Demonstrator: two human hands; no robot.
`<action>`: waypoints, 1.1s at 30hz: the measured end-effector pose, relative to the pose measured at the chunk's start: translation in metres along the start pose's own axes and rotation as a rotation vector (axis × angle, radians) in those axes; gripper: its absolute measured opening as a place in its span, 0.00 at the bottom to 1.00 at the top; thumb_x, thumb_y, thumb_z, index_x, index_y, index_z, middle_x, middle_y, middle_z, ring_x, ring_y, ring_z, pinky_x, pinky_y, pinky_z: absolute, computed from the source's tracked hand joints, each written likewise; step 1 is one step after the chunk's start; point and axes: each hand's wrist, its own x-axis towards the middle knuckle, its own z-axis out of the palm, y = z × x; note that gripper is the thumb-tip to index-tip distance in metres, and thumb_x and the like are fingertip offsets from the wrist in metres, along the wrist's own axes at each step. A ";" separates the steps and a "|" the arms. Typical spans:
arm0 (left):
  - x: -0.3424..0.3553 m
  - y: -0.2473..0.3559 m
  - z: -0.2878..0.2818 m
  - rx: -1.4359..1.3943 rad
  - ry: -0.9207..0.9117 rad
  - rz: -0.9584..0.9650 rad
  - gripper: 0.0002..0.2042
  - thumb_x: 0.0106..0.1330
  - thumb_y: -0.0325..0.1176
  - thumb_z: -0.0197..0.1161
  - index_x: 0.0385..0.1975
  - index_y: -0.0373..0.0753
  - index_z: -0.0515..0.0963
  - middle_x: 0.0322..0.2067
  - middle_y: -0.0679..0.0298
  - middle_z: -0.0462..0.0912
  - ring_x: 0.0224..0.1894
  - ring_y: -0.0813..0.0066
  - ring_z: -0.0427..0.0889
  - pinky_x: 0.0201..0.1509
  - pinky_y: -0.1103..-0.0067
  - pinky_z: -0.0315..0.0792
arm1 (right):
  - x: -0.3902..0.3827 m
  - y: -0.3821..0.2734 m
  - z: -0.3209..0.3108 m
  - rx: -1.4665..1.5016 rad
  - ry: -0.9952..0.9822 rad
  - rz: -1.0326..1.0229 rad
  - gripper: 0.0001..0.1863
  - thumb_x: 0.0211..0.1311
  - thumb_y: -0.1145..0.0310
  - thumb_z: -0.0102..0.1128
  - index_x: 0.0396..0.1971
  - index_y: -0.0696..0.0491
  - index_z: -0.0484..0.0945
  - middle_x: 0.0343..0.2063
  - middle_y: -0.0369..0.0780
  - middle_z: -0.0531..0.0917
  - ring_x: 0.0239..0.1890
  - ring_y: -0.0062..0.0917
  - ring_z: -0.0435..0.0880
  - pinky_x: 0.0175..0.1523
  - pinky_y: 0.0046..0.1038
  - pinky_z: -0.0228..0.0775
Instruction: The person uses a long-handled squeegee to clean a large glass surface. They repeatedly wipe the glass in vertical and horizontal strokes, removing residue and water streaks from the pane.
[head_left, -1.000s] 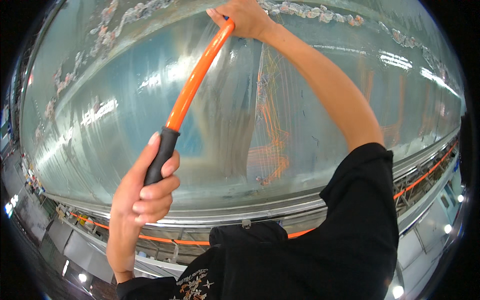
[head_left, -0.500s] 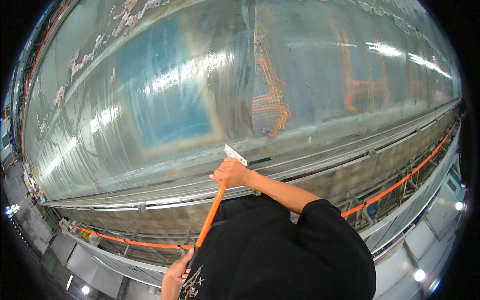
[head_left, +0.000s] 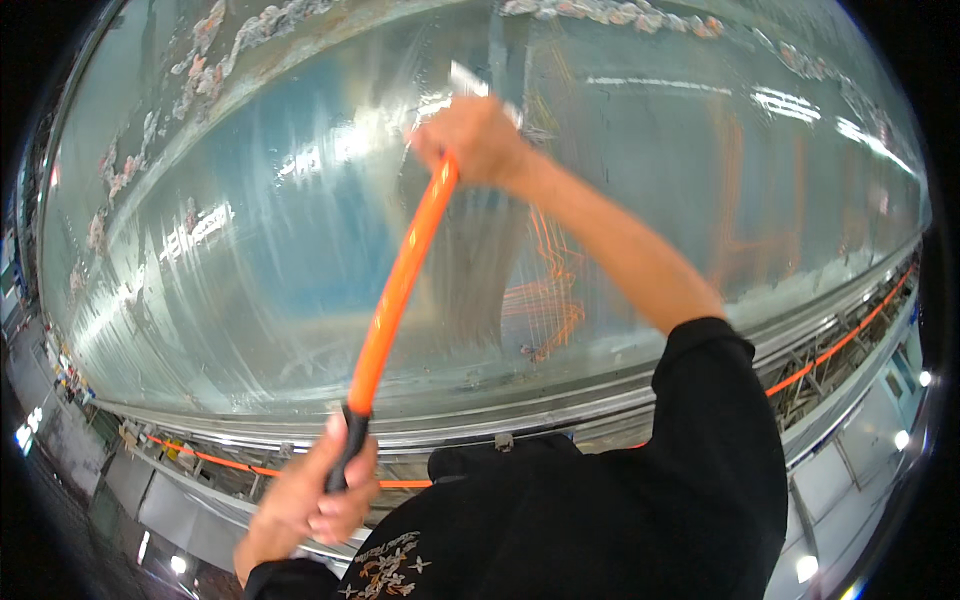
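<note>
I hold a long orange pole (head_left: 400, 285) with a black grip against a big glass pane (head_left: 250, 250) that is wet and streaked. My left hand (head_left: 310, 495) is closed around the black grip at the pole's lower end. My right hand (head_left: 480, 140) grips the pole's upper end, right under a pale flat blade (head_left: 470, 80) that lies on the glass. My right arm, in a black sleeve, is stretched up and forward.
Pale crusty growth (head_left: 210, 40) runs along the top of the pane. A metal frame with an orange rail (head_left: 830, 350) borders the glass below. Ceiling lights (head_left: 805, 568) glow at the lower edges.
The pole and both hands have swung upward on the glass. My right hand rose from near the bottom frame to the upper middle of the pane; my left hand followed into view.
</note>
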 end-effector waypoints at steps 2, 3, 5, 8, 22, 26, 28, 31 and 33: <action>0.009 0.043 0.011 -0.167 -0.139 0.072 0.28 0.73 0.65 0.37 0.27 0.45 0.65 0.09 0.75 0.59 0.04 0.87 0.54 0.02 0.83 0.50 | 0.050 0.050 -0.004 0.010 0.103 -0.091 0.20 0.62 0.64 0.60 0.11 0.49 0.67 0.11 0.38 0.71 0.14 0.35 0.71 0.21 0.35 0.59; 0.020 0.074 0.012 -0.170 -0.213 0.095 0.27 0.74 0.64 0.37 0.27 0.45 0.65 0.09 0.74 0.59 0.04 0.87 0.54 0.02 0.83 0.50 | 0.064 0.070 -0.008 -0.071 0.013 -0.024 0.19 0.65 0.60 0.56 0.13 0.48 0.71 0.12 0.39 0.74 0.16 0.37 0.74 0.23 0.37 0.62; 0.016 0.080 0.007 -0.190 -0.263 0.155 0.27 0.75 0.63 0.37 0.28 0.45 0.65 0.10 0.74 0.60 0.04 0.87 0.55 0.01 0.84 0.51 | 0.091 0.081 -0.018 -0.218 -0.157 0.090 0.22 0.70 0.52 0.48 0.18 0.47 0.78 0.16 0.41 0.79 0.21 0.41 0.79 0.27 0.41 0.68; 0.014 0.044 -0.019 -0.305 -0.353 0.143 0.26 0.76 0.62 0.35 0.31 0.44 0.65 0.12 0.70 0.65 0.05 0.84 0.60 0.02 0.82 0.55 | 0.060 0.044 0.005 0.068 -0.171 0.025 0.19 0.67 0.53 0.49 0.19 0.46 0.77 0.16 0.40 0.78 0.21 0.41 0.79 0.27 0.42 0.68; -0.021 -0.276 -0.154 0.174 0.311 -0.204 0.28 0.72 0.65 0.44 0.25 0.44 0.64 0.09 0.75 0.55 0.06 0.87 0.52 0.06 0.84 0.51 | -0.230 -0.325 0.061 0.227 -0.204 0.131 0.23 0.64 0.60 0.60 0.10 0.46 0.64 0.08 0.36 0.67 0.12 0.32 0.72 0.22 0.35 0.62; -0.004 -0.229 -0.118 0.171 0.102 -0.159 0.28 0.73 0.64 0.43 0.25 0.43 0.64 0.09 0.74 0.55 0.06 0.86 0.52 0.06 0.83 0.50 | -0.196 -0.254 0.039 0.128 -0.146 0.061 0.23 0.61 0.62 0.62 0.10 0.46 0.63 0.07 0.36 0.65 0.12 0.31 0.70 0.21 0.33 0.61; -0.003 -0.235 -0.135 0.133 0.111 -0.136 0.27 0.74 0.63 0.42 0.25 0.44 0.64 0.09 0.74 0.55 0.06 0.86 0.51 0.06 0.83 0.49 | -0.193 -0.263 0.049 0.165 -0.089 0.059 0.22 0.61 0.62 0.62 0.10 0.45 0.63 0.08 0.36 0.66 0.11 0.31 0.70 0.21 0.32 0.61; -0.020 -0.259 -0.181 0.053 0.113 -0.123 0.26 0.75 0.62 0.41 0.26 0.44 0.63 0.10 0.75 0.55 0.06 0.86 0.51 0.07 0.84 0.48 | -0.203 -0.305 0.076 0.219 -0.074 0.108 0.21 0.60 0.62 0.62 0.10 0.45 0.64 0.08 0.35 0.67 0.11 0.30 0.70 0.21 0.33 0.61; -0.036 -0.276 -0.187 -0.058 0.148 -0.175 0.26 0.74 0.62 0.41 0.26 0.44 0.63 0.10 0.75 0.55 0.06 0.86 0.51 0.07 0.84 0.47 | -0.205 -0.336 0.091 0.256 -0.180 0.123 0.20 0.60 0.63 0.62 0.11 0.44 0.65 0.09 0.35 0.68 0.11 0.30 0.70 0.21 0.33 0.61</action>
